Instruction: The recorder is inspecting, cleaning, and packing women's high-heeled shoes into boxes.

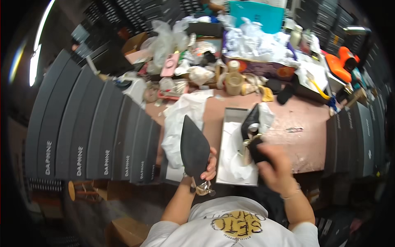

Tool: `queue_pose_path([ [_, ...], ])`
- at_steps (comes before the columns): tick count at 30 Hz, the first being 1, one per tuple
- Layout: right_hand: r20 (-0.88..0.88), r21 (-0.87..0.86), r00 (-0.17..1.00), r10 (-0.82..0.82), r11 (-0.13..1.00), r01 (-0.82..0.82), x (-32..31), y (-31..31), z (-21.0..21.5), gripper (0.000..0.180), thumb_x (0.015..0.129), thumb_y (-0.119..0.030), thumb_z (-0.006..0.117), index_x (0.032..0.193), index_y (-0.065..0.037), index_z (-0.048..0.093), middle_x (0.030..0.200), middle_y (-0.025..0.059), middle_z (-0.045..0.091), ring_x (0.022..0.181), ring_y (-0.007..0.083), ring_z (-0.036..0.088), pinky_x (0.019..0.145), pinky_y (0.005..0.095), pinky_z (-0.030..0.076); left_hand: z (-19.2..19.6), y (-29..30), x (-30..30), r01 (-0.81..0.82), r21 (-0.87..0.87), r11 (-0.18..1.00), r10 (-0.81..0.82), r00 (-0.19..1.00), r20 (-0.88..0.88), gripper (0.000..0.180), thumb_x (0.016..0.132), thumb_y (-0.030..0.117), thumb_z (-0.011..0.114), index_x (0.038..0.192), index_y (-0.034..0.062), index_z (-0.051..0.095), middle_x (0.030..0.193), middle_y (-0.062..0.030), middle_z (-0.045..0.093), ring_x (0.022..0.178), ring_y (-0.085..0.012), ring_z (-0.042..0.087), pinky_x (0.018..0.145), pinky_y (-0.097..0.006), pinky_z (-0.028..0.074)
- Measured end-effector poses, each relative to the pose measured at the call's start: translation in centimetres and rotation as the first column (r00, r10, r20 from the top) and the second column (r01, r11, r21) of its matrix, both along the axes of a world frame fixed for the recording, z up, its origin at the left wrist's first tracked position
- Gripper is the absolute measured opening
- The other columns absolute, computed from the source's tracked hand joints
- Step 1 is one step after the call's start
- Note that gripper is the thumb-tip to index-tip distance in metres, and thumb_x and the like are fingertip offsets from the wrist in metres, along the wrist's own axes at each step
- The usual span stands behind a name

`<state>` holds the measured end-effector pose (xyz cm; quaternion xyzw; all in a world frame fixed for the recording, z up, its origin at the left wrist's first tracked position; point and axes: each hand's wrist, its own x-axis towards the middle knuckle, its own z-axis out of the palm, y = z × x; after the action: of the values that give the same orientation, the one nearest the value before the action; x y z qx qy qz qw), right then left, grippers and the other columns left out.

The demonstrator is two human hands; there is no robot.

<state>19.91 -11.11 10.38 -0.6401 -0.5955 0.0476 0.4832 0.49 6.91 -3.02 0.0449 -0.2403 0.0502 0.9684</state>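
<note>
My left hand (pixel 210 166) is closed around a black pointed-toe shoe (pixel 194 146). Its dark sole faces me, toe pointing away, and a shiny metallic piece shows at the heel end. My right hand (pixel 277 166), slightly blurred, grips a small black pad (pixel 259 151); whether it is a sponge or a brush I cannot tell. Just beyond that pad, a second black shoe (pixel 250 122) lies in an open shoe box (pixel 231 144) lined with white paper. To the left, white tissue paper (pixel 181 123) drapes over another box part (pixel 173 175) at the table's near edge.
Stacks of dark grey shoe boxes (pixel 86 123) flank the pink table (pixel 304 146), with more boxes (pixel 349 140) at right. At the back are a carton of crumpled white paper (pixel 257 45), a jar (pixel 233 83), a pink phone (pixel 170 64) and an orange tool (pixel 339 68). Small snips (pixel 294 129) lie right.
</note>
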Motion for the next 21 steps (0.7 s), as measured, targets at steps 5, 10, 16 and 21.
queue_pose_path([
  [5,0.230,0.008,0.954,0.190,0.980,-0.198,-4.4,6.2,-2.5,0.020,0.076,-0.013,0.072,0.090,-0.008,0.060,0.077,0.0079,0.057,0.063,0.0269,0.060,0.053,0.0382,0.049,1.0,-5.7,0.0,0.184,-0.033,0.982,-0.183,0.914,-0.362,0.051,0.094,0.041,0.045,0.112,-0.0070,0.050,0.086,-0.0208,0.056,0.059,-0.0289,0.059,0.055,-0.036,0.046],
  [10,0.108,0.052,0.964,-0.245,0.969,0.240,5.6,8.6,-5.7,0.021,0.083,-0.021,0.068,0.096,-0.007,0.059,0.089,0.0117,0.062,0.074,0.0314,0.063,0.061,0.0377,0.051,-0.5,-5.7,-2.3,0.219,0.656,0.722,0.466,0.547,-0.696,0.048,0.092,0.044,0.049,0.104,-0.0020,0.057,0.083,-0.0181,0.061,0.057,-0.0257,0.061,0.052,-0.035,0.049],
  [16,0.383,-0.195,0.869,-0.313,0.892,0.407,10.8,3.8,-6.9,0.049,0.085,-0.026,0.066,0.129,-0.009,0.050,0.122,0.0205,0.053,0.106,0.0390,0.054,0.088,0.0464,0.045,3.6,0.5,-2.6,-0.015,0.864,0.504,0.863,-0.032,-0.504,0.038,0.096,0.017,0.053,0.125,-0.0064,0.047,0.106,-0.0114,0.061,0.097,-0.0180,0.059,0.081,-0.028,0.050],
  [21,0.489,-0.432,0.871,-0.042,0.856,0.284,1.7,3.5,-9.6,0.062,0.077,-0.019,0.070,0.133,-0.007,0.046,0.128,0.0150,0.049,0.126,0.0320,0.042,0.107,0.0566,0.024,-2.0,4.1,-6.0,0.005,0.751,0.660,0.745,-0.129,-0.654,0.057,0.091,0.019,0.062,0.140,0.0090,0.037,0.122,-0.0052,0.054,0.106,-0.0152,0.054,0.084,-0.026,0.043],
])
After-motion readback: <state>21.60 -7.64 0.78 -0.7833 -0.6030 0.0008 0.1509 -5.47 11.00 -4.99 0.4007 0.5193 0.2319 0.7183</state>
